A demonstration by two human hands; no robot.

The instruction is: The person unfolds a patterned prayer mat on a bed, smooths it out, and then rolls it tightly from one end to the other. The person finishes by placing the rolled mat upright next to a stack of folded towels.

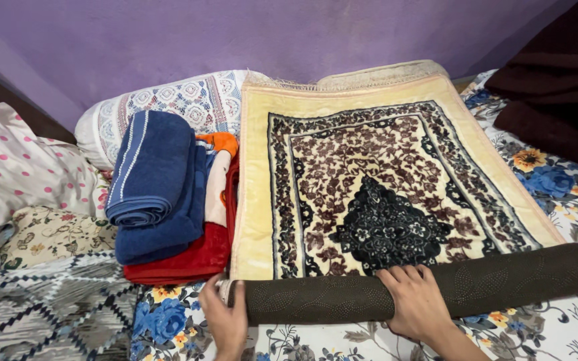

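Observation:
A cream rug (382,180) with a dark floral pattern lies flat on the bed. Its near end is rolled into a dark brown tube (503,277) that shows the dotted backing. My left hand (224,321) grips the tube's left end. My right hand (416,301) lies over the middle of the roll with its fingers curled on top.
A stack of folded blue, orange and red towels (165,200) sits left of the rug. Behind it lies a patterned pillow (182,100). A dotted pillow (15,167) is at far left, and a dark brown blanket (556,87) at back right. The flowered bedsheet (556,180) lies below, with a purple wall behind.

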